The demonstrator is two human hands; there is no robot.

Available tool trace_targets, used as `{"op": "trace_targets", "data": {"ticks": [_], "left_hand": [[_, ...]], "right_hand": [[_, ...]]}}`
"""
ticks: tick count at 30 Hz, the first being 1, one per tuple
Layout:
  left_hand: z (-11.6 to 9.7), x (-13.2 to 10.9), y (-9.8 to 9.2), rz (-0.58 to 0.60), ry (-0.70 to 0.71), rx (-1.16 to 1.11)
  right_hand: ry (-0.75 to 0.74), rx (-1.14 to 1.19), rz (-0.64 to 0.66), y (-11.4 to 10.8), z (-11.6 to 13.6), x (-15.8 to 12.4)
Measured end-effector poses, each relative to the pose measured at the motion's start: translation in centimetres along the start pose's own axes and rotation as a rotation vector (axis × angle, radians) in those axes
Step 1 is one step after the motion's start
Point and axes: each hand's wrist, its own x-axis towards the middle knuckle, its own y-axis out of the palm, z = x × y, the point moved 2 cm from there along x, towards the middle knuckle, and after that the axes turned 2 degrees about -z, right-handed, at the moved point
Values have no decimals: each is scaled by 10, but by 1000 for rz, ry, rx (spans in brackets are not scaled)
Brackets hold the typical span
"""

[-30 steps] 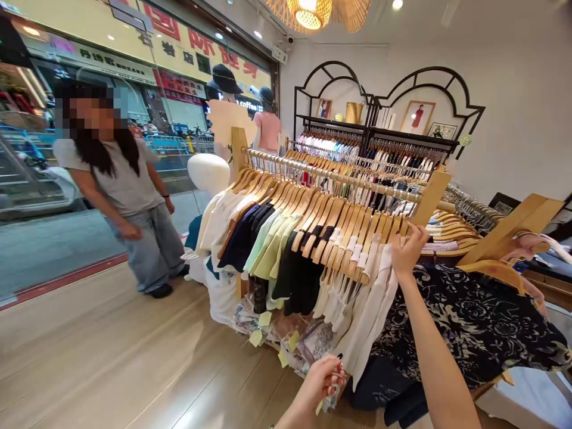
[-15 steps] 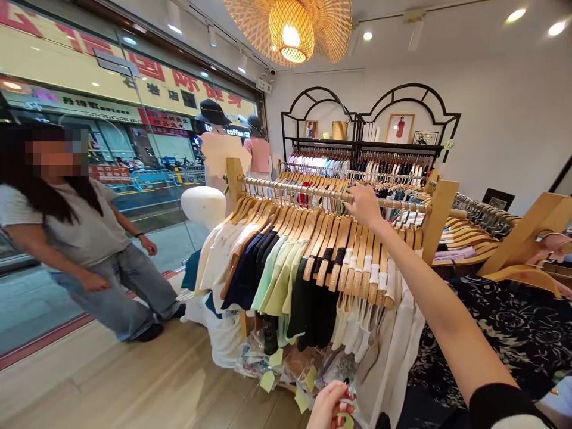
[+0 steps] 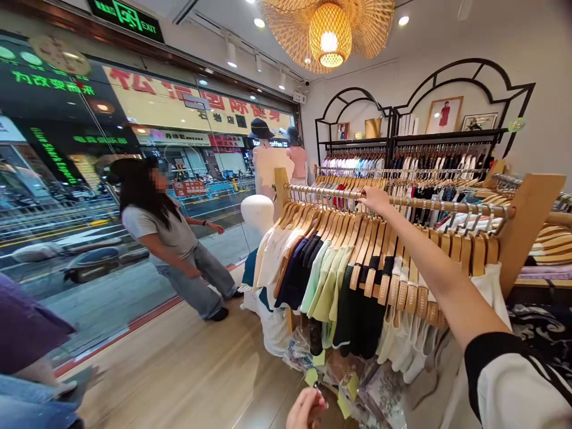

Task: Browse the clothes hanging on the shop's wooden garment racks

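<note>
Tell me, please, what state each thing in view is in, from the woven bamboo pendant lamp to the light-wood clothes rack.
Woven bamboo pendant lamp, lit.
Green exit sign, lit.
Light-wood clothes rack, upright, loaded with garments.
Wooden hangers, hanging in a close row.
Right hand, raised, fingers on the rack's rail.
Left hand, low, fingers pinched together.
Person in grey T-shirt, leaning, one arm outstretched.

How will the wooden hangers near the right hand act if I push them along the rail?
The wooden hangers by the right hand will probably slide fairly easily, since their metal hooks just sit over the rail. Packed this closely, they likely shift together, and the tops may swing.
</note>
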Motion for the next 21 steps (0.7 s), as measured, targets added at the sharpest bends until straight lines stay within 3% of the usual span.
{"op": "trace_targets", "data": {"ticks": [2,5,11,16,19,21], "left_hand": [[-24,5,-8,-68,100,12],[-68,12,-5,-66,259,56],[-183,21,34,9,696,204],[-304,29,94,12,1165,377],[-370,49,151,1,1435,498],[-403,69,196,-11,1600,580]], "right_hand": [[1,6,17,1,-3,1],[1,2,25,2,-6,1],[-55,-67,4,8,-8,1],[-142,-103,-112,12,-7,-6],[-179,-131,-158,12,-5,-11],[-171,-148,-178,12,-4,-13]]}}
